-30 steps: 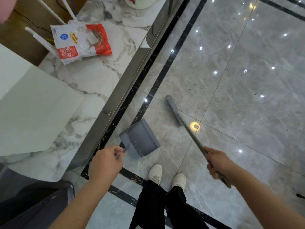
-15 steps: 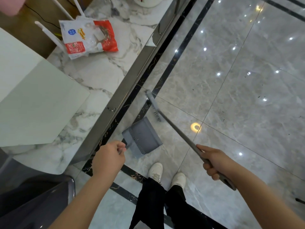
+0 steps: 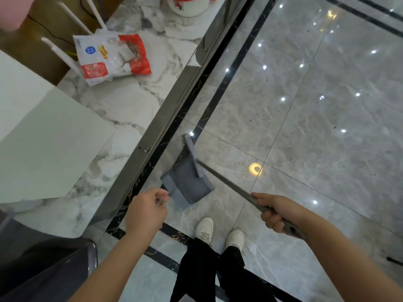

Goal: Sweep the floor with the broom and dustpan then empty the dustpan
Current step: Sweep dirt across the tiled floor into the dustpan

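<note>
A grey dustpan [image 3: 185, 184] sits low over the grey tiled floor [image 3: 316, 127], beside the counter base. My left hand [image 3: 146, 211] grips its thin upright handle from above. My right hand [image 3: 277, 211] grips the long grey broom handle, which slants up-left across the view. The grey broom head [image 3: 193, 154] lies at the dustpan's open mouth, its lower end overlapping the pan. Small dark specks dot the tiles to the right.
A marble counter [image 3: 122, 110] with a steel edge runs along the left, holding a red-and-white snack bag [image 3: 111, 57] and a white board [image 3: 43, 144]. A dark bin [image 3: 43, 269] stands at the lower left. My white shoes [image 3: 218, 234] are just below the dustpan.
The broom head swung left from the open floor to the counter base, then drew back to the dustpan's mouth. My left hand and the dustpan stayed put.
</note>
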Demonstrator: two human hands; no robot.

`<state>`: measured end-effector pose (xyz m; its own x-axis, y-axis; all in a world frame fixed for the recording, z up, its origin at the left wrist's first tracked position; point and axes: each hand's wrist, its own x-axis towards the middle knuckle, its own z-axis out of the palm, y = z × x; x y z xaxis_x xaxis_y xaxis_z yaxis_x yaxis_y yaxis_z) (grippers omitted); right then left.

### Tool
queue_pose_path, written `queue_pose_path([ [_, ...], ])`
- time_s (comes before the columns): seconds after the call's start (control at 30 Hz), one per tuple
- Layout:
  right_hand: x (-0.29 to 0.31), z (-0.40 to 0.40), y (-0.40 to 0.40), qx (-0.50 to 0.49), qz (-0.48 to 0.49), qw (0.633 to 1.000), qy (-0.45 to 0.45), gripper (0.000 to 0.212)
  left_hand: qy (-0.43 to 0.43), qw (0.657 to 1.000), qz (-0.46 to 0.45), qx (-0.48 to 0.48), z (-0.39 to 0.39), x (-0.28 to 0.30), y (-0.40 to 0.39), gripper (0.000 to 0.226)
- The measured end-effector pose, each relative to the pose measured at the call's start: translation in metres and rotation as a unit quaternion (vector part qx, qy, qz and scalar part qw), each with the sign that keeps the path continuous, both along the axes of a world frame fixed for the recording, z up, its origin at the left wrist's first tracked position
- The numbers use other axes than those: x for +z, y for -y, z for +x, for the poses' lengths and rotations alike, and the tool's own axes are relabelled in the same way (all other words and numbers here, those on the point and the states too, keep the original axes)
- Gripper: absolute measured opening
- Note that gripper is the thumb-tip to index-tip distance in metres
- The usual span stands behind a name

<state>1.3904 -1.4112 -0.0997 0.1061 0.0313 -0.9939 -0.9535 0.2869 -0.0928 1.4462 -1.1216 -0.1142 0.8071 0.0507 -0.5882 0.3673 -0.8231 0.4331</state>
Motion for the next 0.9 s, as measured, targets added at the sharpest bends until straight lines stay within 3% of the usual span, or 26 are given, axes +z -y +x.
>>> queue_pose_path([
  [0.4,0.012,-0.040,0.101,-0.168,-0.091,0.981,0.040,0.031,0.026,0.997,-0.043,-0.063,0.030,0.009,0.112,0.019],
  [0.9,-0.026,-0.116,0.315,-0.280,-0.203,0.938,-0.027,0.019,0.018,0.982,0.014,-0.188,0.058,0.006,0.344,0.022],
])
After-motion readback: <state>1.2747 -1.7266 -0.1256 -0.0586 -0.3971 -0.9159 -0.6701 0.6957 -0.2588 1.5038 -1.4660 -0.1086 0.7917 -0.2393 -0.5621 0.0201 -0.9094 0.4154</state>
